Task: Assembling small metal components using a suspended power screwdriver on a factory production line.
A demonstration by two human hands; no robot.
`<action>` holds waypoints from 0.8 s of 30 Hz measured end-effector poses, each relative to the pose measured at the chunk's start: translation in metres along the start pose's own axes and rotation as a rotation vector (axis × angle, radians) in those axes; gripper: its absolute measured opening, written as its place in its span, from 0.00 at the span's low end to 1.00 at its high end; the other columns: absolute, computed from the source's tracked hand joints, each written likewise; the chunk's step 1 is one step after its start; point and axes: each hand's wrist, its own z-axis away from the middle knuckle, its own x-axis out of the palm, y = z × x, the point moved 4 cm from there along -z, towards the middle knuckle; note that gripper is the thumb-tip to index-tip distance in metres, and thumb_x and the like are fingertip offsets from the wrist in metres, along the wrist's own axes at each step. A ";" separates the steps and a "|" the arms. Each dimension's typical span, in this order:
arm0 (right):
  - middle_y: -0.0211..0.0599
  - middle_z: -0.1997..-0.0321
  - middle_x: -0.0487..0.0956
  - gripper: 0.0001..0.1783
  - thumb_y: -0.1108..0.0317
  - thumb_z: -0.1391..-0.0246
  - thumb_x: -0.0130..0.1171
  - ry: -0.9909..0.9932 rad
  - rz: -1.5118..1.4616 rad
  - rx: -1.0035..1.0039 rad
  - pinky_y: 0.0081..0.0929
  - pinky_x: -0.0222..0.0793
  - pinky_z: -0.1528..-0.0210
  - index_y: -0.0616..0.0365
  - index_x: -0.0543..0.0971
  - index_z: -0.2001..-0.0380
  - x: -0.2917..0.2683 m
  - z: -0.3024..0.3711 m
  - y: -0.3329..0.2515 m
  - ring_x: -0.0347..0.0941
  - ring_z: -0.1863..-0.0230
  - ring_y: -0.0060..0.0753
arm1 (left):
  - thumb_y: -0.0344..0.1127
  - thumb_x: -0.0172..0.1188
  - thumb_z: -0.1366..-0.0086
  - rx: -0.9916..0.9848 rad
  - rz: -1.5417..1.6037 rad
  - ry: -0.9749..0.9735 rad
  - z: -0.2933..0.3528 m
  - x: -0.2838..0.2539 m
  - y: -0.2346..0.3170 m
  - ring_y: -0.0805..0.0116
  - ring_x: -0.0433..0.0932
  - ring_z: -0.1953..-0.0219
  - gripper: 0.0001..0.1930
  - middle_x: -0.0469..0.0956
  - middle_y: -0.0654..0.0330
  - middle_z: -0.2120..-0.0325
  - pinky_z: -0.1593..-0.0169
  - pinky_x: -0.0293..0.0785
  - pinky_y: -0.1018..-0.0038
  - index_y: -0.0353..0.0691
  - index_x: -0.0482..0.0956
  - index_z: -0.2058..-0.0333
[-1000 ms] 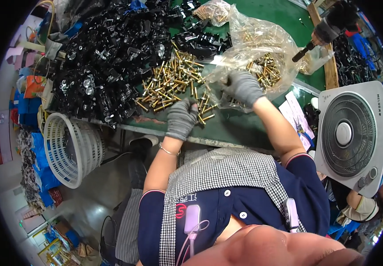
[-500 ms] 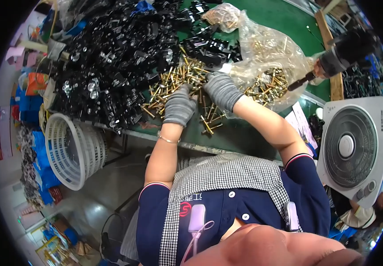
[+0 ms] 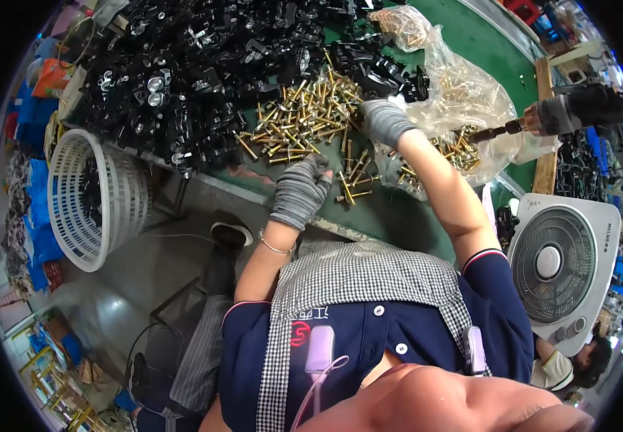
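Grey striped gloves [image 3: 301, 193] and a bracelet [image 3: 275, 248] accompany a navy short-sleeved shirt [image 3: 358, 331] and checked apron [image 3: 373, 277].

On our counter [image 3: 495, 47], bolts [image 3: 304, 115] lie between parts [image 3: 189, 83] at left and a bag [image 3: 463, 93] at right. We see a fan [image 3: 563, 266] farther right.

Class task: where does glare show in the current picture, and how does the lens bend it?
Head view: white glare on the floor, small glints on the black parts and bolts; same head view: fisheye circle, black corners, far edge of the table curving.
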 end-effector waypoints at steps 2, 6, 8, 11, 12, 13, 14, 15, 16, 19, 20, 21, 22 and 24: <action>0.42 0.67 0.79 0.15 0.59 0.60 0.62 0.008 -0.182 -0.112 0.37 0.71 0.60 0.52 0.80 0.67 -0.004 0.011 0.005 0.76 0.63 0.44 | 0.31 0.60 0.45 -0.040 0.040 -0.019 0.002 -0.008 0.005 0.75 0.73 0.78 0.11 0.77 0.59 0.78 0.70 0.71 0.77 0.34 0.76 0.63; 0.43 0.71 0.78 0.11 0.66 0.57 0.61 0.270 -0.162 -0.210 0.35 0.71 0.64 0.53 0.80 0.67 -0.023 0.041 0.002 0.75 0.67 0.45 | 0.30 0.60 0.45 -0.066 0.183 -0.027 0.001 0.001 -0.005 0.74 0.74 0.76 0.12 0.77 0.58 0.76 0.69 0.72 0.77 0.34 0.75 0.61; 0.45 0.73 0.77 0.10 0.67 0.57 0.61 0.259 -0.227 -0.304 0.37 0.71 0.67 0.52 0.80 0.67 -0.024 0.061 -0.014 0.75 0.69 0.46 | 0.30 0.61 0.45 0.123 0.145 0.120 -0.007 0.003 0.012 0.72 0.75 0.71 0.15 0.77 0.56 0.70 0.66 0.73 0.77 0.34 0.73 0.58; 0.44 0.74 0.77 0.11 0.66 0.59 0.62 0.180 -0.216 -0.420 0.37 0.71 0.68 0.51 0.80 0.68 -0.026 0.082 -0.039 0.75 0.70 0.46 | 0.32 0.63 0.47 0.297 0.160 0.129 -0.011 0.004 0.032 0.59 0.75 0.67 0.18 0.75 0.51 0.66 0.61 0.73 0.71 0.33 0.72 0.58; 0.42 0.73 0.78 0.11 0.65 0.61 0.63 0.093 -0.214 -0.441 0.36 0.71 0.67 0.50 0.80 0.69 -0.025 0.088 -0.045 0.75 0.70 0.45 | 0.34 0.64 0.49 0.302 0.218 0.048 -0.013 0.006 0.035 0.50 0.75 0.66 0.19 0.75 0.48 0.67 0.59 0.72 0.67 0.32 0.72 0.60; 0.42 0.74 0.77 0.12 0.65 0.60 0.62 0.100 -0.289 -0.489 0.34 0.71 0.66 0.51 0.80 0.68 -0.028 0.095 -0.048 0.76 0.69 0.43 | 0.37 0.63 0.46 0.232 0.645 -0.188 -0.008 0.006 0.039 0.53 0.75 0.65 0.21 0.75 0.49 0.65 0.58 0.72 0.67 0.32 0.70 0.57; 0.42 0.74 0.77 0.12 0.65 0.60 0.62 0.097 -0.287 -0.493 0.34 0.71 0.66 0.51 0.80 0.68 -0.029 0.096 -0.048 0.76 0.69 0.43 | 0.37 0.63 0.46 0.229 0.647 -0.183 -0.009 0.005 0.035 0.53 0.75 0.65 0.21 0.75 0.49 0.65 0.58 0.72 0.67 0.32 0.70 0.57; 0.42 0.74 0.77 0.12 0.65 0.60 0.62 0.081 -0.373 -0.559 0.34 0.72 0.66 0.51 0.80 0.67 -0.032 0.098 -0.050 0.76 0.69 0.43 | 0.38 0.63 0.46 0.163 0.488 -0.312 -0.008 0.009 0.029 0.57 0.75 0.65 0.21 0.75 0.51 0.66 0.59 0.72 0.68 0.33 0.71 0.56; 0.42 0.74 0.77 0.13 0.65 0.59 0.62 0.063 -0.460 -0.626 0.34 0.72 0.65 0.51 0.80 0.66 -0.033 0.099 -0.052 0.76 0.69 0.42 | 0.38 0.63 0.45 0.094 0.327 -0.437 -0.006 0.014 0.020 0.60 0.75 0.65 0.20 0.76 0.52 0.68 0.59 0.72 0.69 0.34 0.72 0.56; 0.42 0.72 0.78 0.13 0.63 0.56 0.63 0.042 -0.763 -0.596 0.32 0.72 0.64 0.52 0.80 0.65 -0.036 0.084 -0.050 0.76 0.68 0.41 | 0.42 0.59 0.41 0.379 0.482 -0.245 0.007 0.017 0.017 0.69 0.74 0.75 0.16 0.76 0.58 0.76 0.68 0.72 0.73 0.36 0.74 0.60; 0.41 0.71 0.79 0.13 0.62 0.56 0.64 0.074 -0.917 -0.480 0.32 0.72 0.64 0.53 0.80 0.65 -0.038 0.070 -0.043 0.76 0.67 0.41 | 0.43 0.57 0.40 0.168 0.549 -0.376 0.006 0.018 0.016 0.71 0.73 0.78 0.15 0.75 0.60 0.78 0.71 0.70 0.74 0.37 0.74 0.62; 0.43 0.70 0.79 0.12 0.63 0.54 0.62 0.229 -0.563 -0.304 0.33 0.72 0.64 0.57 0.79 0.66 -0.045 0.050 -0.040 0.76 0.67 0.43 | 0.45 0.56 0.39 -0.047 0.610 -0.504 0.008 0.019 0.015 0.73 0.72 0.81 0.15 0.75 0.61 0.80 0.74 0.68 0.75 0.37 0.75 0.64; 0.45 0.70 0.79 0.12 0.64 0.54 0.60 0.320 -0.345 -0.223 0.35 0.72 0.63 0.58 0.79 0.66 -0.043 0.032 -0.041 0.76 0.66 0.44 | 0.46 0.55 0.39 -0.268 0.664 -0.626 0.014 0.022 0.012 0.75 0.70 0.84 0.15 0.74 0.63 0.82 0.77 0.67 0.77 0.38 0.75 0.66; 0.47 0.69 0.79 0.11 0.65 0.53 0.58 0.409 -0.125 -0.137 0.36 0.73 0.63 0.60 0.78 0.67 -0.031 0.002 -0.037 0.76 0.65 0.45 | 0.48 0.53 0.38 -0.328 0.704 -0.501 0.018 0.023 0.008 0.80 0.66 0.89 0.17 0.72 0.66 0.86 0.81 0.63 0.79 0.40 0.75 0.73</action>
